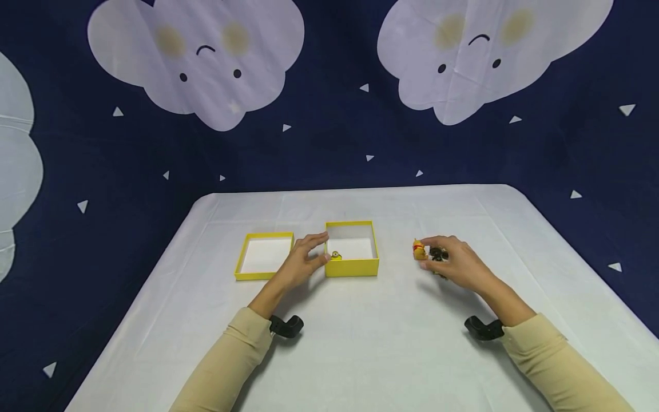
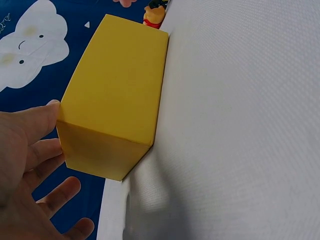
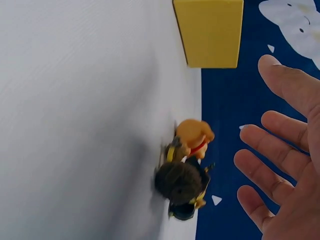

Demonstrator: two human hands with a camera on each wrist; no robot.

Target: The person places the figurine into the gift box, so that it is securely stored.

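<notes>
My left hand (image 1: 298, 266) is at the left side of a yellow box (image 1: 352, 268), its fingertips right at the box's edge and its fingers fairly straight. Inside that open-topped box, near the front left, sits a small yellow one-eyed toy figure (image 1: 336, 256). My right hand (image 1: 460, 264) hovers by a small cluster of toy figures on the table, its fingers extended and apart. Among them are a yellow bear figure with a red top (image 1: 419, 250) and a dark-haired figure (image 3: 179, 182). In the right wrist view nothing lies between those fingers.
A shallow yellow lid (image 1: 265, 276) with a white inside lies left of the box, partly behind my left hand. A white cloth covers the table (image 1: 350, 343). Behind it hangs a dark blue curtain (image 1: 329, 160) with clouds and small white triangles.
</notes>
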